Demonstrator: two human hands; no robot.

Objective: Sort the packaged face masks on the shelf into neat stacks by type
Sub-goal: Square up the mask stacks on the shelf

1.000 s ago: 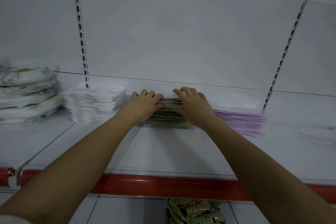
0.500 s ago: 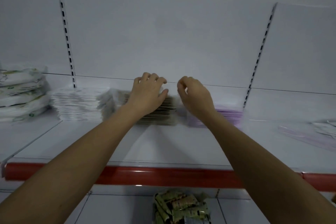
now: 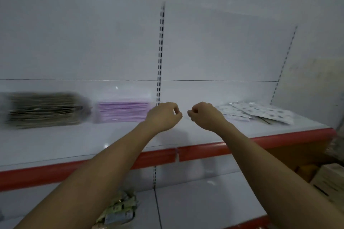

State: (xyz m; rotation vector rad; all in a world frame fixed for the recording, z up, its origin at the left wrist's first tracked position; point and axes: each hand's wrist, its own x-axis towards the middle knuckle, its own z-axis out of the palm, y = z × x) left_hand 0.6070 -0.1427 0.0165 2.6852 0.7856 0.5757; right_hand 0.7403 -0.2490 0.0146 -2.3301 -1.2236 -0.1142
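Observation:
My left hand [image 3: 163, 115] and my right hand [image 3: 204, 115] hover side by side over a bare part of the white shelf [image 3: 93, 141], fingers curled, holding nothing. Left of them stands a neat stack of pink-purple mask packets [image 3: 123, 114]. Further left is a taller, blurred stack of dark olive packets [image 3: 44, 110]. To the right of my right hand, several white packets with a dotted pattern [image 3: 260, 112] lie loose and overlapping near the shelf's right end.
A red strip [image 3: 204, 149] runs along the shelf's front edge. A slotted upright [image 3: 160, 61] rises on the back wall behind my hands. Green snack packets [image 3: 119, 210] lie on the lower shelf. Cardboard boxes [image 3: 329, 178] stand at the lower right.
Both hands have let go of the olive stack and moved right past the purple stack. The view has swung right, bringing the loose dotted packets into sight.

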